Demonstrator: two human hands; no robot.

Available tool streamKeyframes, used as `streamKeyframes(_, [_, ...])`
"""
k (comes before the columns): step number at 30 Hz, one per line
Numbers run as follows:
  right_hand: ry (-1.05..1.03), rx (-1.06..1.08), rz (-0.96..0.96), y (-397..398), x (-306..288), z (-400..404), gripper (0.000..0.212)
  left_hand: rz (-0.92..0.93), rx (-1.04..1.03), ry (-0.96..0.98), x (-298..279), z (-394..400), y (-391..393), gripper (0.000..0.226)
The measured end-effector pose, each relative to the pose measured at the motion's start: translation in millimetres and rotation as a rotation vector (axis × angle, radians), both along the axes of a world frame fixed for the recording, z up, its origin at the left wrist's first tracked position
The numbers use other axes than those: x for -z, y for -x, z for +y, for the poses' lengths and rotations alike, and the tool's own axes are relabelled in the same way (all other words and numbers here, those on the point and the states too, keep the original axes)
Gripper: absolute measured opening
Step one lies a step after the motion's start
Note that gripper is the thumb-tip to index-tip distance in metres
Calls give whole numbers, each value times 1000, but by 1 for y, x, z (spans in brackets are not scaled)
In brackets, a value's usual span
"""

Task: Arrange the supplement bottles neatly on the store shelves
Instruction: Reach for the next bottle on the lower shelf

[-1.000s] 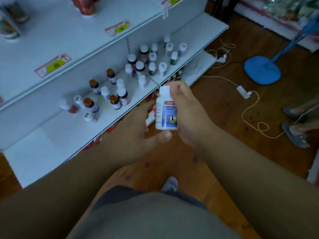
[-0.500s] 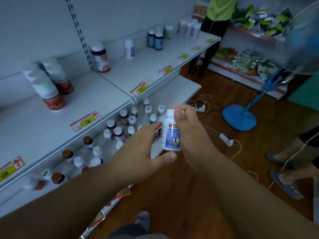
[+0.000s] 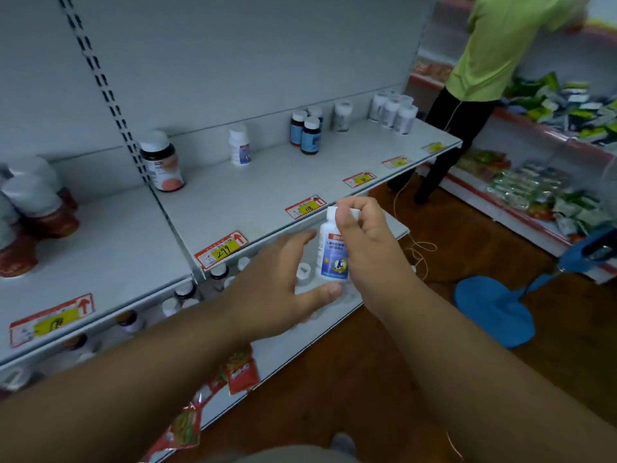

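Room lies bare on the upper shelf point(image 3: 267, 192) beyond its near edge. Right hand point(image 3: 364, 242) grips the white bottle point(image 3: 334, 252) upright, just before that edge; left hand point(image 3: 277, 285) hovers beside it, fingers spread. Lower-shelf bottles point(image 3: 218, 272) are mostly hidden.

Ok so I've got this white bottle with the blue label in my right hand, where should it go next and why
Probably lift it to the upper shelf and stand it beside the matching white bottle there. Your right hand grips the held bottle upright by its cap, your left hand is open beside it, and there is bare shelf next to that lone look-alike.
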State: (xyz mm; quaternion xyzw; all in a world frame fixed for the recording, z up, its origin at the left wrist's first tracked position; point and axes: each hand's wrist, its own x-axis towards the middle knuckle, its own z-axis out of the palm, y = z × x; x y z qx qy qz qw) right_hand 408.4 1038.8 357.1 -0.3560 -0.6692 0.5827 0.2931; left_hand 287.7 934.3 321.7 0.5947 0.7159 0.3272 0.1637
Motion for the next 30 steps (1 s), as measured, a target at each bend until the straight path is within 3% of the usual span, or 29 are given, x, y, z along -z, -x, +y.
streamKeyframes(7, [11,-188,-66,45,-1,105,31,34,-252,99,2,61,14,82])
streamKeyframes(13, [-122,-337,-171,121,17,165,27,99,-430,237,21,105,74,90])
streamKeyframes(19, [-436,-411,-311,184,21,222,44,250,-555,278,28,157,126,88])
streamKeyframes(25, [-695,-565,-428,235,18,264,32,397,-664,298,25,200,165,86])
streamKeyframes(30, [-816,-691,-442,283,26,289,20,499,-737,329,32,220,193,98])
